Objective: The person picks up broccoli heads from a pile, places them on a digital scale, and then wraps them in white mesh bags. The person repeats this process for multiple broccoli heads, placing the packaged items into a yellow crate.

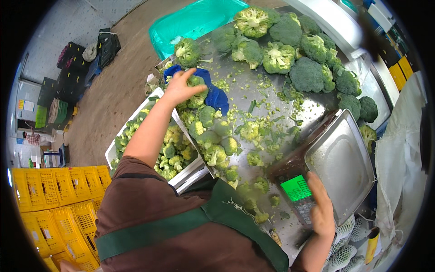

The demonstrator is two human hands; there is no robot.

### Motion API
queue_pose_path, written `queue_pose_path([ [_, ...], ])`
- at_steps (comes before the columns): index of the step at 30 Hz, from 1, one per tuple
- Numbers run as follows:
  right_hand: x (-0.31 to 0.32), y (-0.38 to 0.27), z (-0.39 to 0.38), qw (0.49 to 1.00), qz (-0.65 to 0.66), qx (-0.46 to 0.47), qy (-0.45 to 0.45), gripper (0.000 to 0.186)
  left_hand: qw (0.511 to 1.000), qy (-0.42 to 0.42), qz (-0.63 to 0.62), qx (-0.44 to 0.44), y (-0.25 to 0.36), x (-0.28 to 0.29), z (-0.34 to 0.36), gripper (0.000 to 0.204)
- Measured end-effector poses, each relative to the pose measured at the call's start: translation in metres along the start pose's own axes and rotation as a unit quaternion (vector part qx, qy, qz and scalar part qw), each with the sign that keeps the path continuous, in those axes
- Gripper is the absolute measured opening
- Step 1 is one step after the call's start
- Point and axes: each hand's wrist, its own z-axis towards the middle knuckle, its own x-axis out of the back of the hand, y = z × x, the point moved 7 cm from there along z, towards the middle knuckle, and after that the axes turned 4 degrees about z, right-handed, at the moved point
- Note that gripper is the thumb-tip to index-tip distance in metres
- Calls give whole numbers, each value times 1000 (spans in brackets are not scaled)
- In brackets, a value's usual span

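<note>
My left hand (186, 81) is open, fingers spread and curved over a broccoli piece (197, 97), touching it or just above it, I cannot tell which, beside a crumpled blue cloth (217, 102). Several trimmed florets (215, 154) lie along the left edge of the steel table (247, 90), among green scraps. Left of the table, a white crate (110, 154) holds cut florets, partly hidden by my forearm. At the lower right my right hand (321, 208) is open, fingers extended beside the green display of a scale (340, 158) with a bare steel pan.
Several whole broccoli heads (303, 72) cover the table's far right. A teal plastic-covered object (186, 22) sits beyond it. Stacked yellow crates (59, 188) stand at lower left, dark crates (68, 63) along the left wall. Netted bundles (344, 258) and white sheeting (394, 149) are at right.
</note>
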Motion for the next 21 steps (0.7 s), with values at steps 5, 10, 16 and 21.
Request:
queue_pose_path([
  [5,15,-14,9,965,-72,-24,251,44,996,36,-87,10,-30,-4,1,56],
  [10,-21,11,21,970,29,-70,233,31,887,44,-453,72,-13,11,-19,53],
  [16,-52,9,76,953,191,-37,232,61,678,-177,-713,25,111,8,-54,51],
  [21,-53,8,84,912,296,-45,281,78,610,-395,-687,-3,200,-22,-128,49],
])
